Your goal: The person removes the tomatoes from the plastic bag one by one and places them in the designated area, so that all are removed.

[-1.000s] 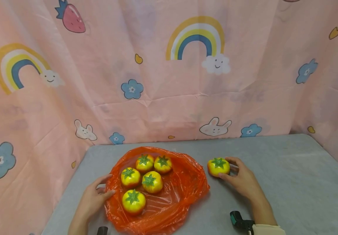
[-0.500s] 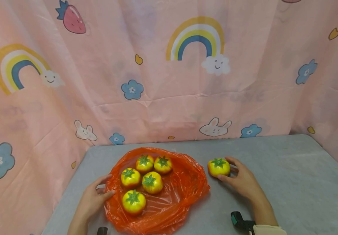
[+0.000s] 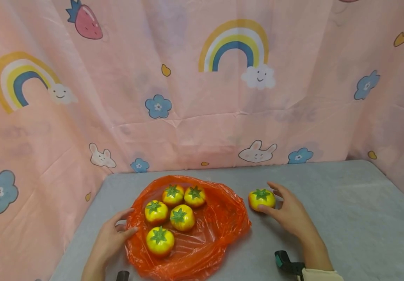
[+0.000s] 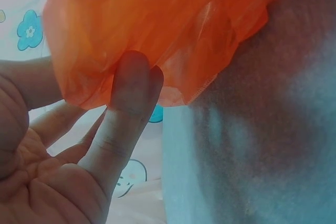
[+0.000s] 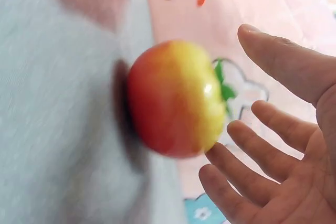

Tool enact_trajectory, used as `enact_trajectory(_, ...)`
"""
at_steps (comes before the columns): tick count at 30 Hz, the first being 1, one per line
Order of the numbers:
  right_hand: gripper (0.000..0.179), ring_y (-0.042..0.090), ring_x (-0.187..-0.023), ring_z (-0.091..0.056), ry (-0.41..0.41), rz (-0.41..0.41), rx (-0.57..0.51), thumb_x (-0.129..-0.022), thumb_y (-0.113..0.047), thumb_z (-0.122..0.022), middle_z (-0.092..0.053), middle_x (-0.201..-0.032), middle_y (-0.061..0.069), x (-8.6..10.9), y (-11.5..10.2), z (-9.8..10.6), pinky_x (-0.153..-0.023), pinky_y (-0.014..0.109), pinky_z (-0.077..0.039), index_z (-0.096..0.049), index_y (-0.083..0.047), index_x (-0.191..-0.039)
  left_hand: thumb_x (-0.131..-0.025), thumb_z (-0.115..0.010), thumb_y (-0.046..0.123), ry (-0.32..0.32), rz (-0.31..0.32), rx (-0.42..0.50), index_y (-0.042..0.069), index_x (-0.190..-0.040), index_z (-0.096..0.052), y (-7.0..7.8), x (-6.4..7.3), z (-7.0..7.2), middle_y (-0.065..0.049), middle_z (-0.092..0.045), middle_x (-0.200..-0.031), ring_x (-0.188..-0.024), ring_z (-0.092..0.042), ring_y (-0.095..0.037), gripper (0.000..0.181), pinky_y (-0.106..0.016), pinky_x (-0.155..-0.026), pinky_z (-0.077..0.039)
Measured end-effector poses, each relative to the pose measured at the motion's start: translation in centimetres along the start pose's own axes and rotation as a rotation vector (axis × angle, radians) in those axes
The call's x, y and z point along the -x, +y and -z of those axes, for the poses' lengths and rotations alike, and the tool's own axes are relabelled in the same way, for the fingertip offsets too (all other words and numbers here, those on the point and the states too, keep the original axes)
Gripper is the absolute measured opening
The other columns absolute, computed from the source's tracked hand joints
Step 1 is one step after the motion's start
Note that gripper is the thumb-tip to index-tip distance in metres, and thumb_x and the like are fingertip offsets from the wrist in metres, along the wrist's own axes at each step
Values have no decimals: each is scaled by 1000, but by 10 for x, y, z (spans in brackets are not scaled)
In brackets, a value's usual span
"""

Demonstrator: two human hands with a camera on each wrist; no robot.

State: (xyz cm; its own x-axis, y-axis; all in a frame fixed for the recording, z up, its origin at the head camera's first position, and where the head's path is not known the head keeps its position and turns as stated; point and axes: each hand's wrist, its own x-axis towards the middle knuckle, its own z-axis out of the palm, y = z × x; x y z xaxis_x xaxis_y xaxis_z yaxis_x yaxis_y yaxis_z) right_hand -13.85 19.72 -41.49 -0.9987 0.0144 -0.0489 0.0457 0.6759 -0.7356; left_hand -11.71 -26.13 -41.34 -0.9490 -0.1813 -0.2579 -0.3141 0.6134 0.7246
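Note:
A red plastic bag (image 3: 205, 234) lies spread with its mouth open, and several yellow-red toy tomatoes (image 3: 182, 217) with green star-shaped leaves sit in it. At its left rim, my left hand (image 3: 108, 238) holds the edge of the bag; the left wrist view shows fingers on both sides of the orange film (image 4: 173, 35). Right of the bag, another toy tomato (image 3: 260, 199) rests on the table. My right hand (image 3: 289, 212) is beside it, thumb and fingers spread apart. In the right wrist view, the fingers (image 5: 247, 182) are straight near the tomato's leafy side.
A grey table (image 3: 356, 218) carries everything. Behind it and at both sides hangs a pink curtain (image 3: 194, 128) printed with rainbows and flowers. A black device (image 3: 286, 263) is strapped at the right wrist.
My right hand has spread its fingers wider around the lone tomato, its index finger lifting away. That tomato, the bag and my left hand have stayed in place.

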Motion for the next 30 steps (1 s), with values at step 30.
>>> enact_trajectory(30, 57, 22, -135, -51, -289, 445, 40, -86, -35, -78, -58, -142, -4, -11, -152, -65, -114, 51, -42, -58, -24, -138, -88, -76, 17, -18, 0, -16, 13, -142, -53, 1, 1, 3, -20, -54, -137, -102, -67, -25, 58, -39, -78, -63)
